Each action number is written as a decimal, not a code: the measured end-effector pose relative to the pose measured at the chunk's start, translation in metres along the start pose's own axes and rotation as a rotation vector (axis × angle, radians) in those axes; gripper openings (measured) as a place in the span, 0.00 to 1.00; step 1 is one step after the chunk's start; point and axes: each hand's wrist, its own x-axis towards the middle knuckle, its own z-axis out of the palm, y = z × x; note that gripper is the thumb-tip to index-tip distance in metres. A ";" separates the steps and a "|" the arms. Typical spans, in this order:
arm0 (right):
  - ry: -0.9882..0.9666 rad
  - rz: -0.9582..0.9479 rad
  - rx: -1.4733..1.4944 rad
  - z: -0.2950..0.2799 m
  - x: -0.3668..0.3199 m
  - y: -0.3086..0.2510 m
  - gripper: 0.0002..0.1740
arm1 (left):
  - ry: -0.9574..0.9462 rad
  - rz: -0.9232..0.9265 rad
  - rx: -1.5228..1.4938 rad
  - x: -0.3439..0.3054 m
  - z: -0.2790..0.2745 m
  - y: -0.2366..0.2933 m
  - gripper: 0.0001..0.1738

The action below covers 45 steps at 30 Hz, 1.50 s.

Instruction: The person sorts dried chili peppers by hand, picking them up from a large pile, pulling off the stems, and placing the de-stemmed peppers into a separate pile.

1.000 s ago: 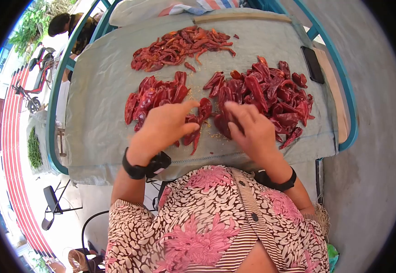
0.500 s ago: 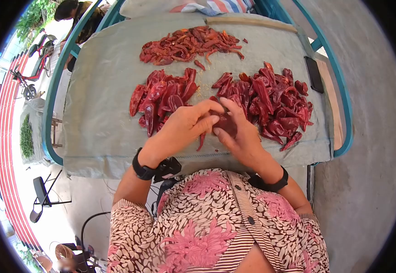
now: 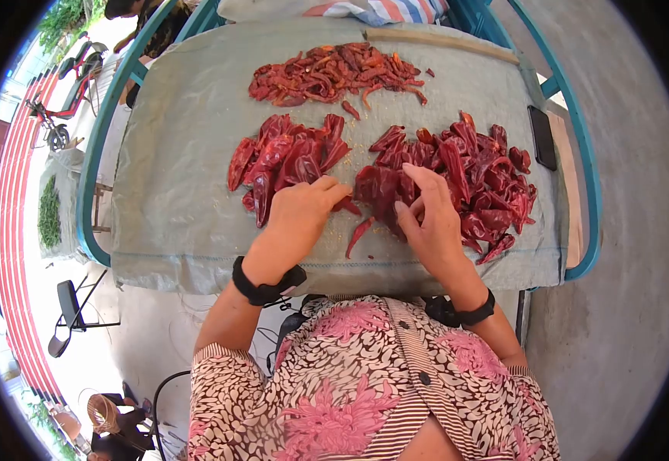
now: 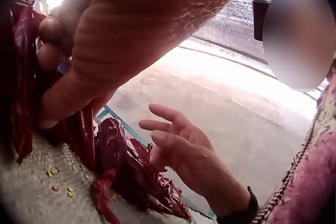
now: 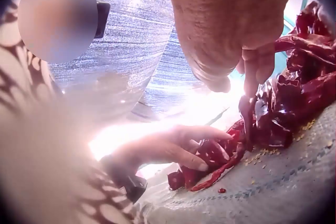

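My left hand pinches a red pepper just right of the left pile of dried peppers. In the right wrist view the fingers and thumb of that left hand lie about wrinkled red pieces. My right hand hovers at the near-left side of the right pile, its fingers apart and slightly bent. Seen from the left wrist, the right hand has nothing between thumb and fingers. A broad dark-red pepper lies between the hands.
A pile of thinner, shrivelled peppers lies at the back of the cloth-covered table. Small yellow seeds are scattered between the piles. A black phone rests at the right edge, inside the blue metal rail.
The hands, together over a pepper half a second ago, have moved apart. The right hand has let go, and a broad pepper now lies by the right pile; the left hand has moved left.
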 end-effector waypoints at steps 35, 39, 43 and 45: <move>-0.087 -0.261 -0.207 0.057 0.029 -0.021 0.26 | 0.117 -0.042 -0.208 -0.003 0.006 -0.015 0.38; -0.150 -0.165 -0.257 0.066 0.031 -0.024 0.29 | 0.148 0.040 -0.253 -0.009 -0.003 -0.021 0.37; -0.031 -0.170 -0.322 0.058 0.024 -0.022 0.27 | 0.227 0.074 -0.223 -0.014 0.003 -0.038 0.32; 0.001 -0.145 -0.329 0.037 0.024 -0.026 0.26 | 0.229 0.080 -0.204 -0.013 0.003 -0.048 0.29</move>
